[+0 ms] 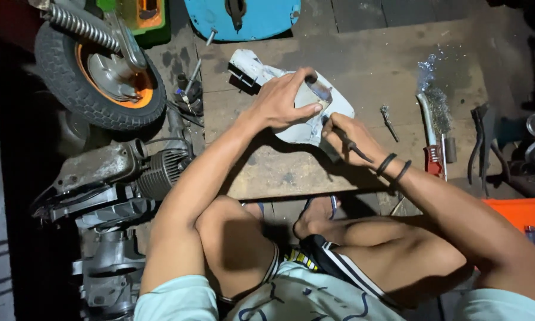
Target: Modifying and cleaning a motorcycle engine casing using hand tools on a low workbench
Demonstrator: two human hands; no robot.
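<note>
A pale, white-painted scooter body part (261, 71) lies on a wooden board (368, 65) on the floor in front of me. My left hand (282, 101) rests on top of it, fingers curled over its edge, pressing it down. My right hand (347, 137) grips a thin dark tool (353, 145) like a pen, its tip touching the part just below my left fingers. Two black bands circle my right wrist. My bent knees and a sandalled foot (315, 217) sit just below the board.
A scooter wheel with orange rim (98, 74) and an engine block (119, 172) lie at left. A blue panel (243, 18) leans at the top. A wire brush (434, 113), a small bolt-like piece (389, 122), red-handled tool (436, 160) and an orange box (523, 214) are at right.
</note>
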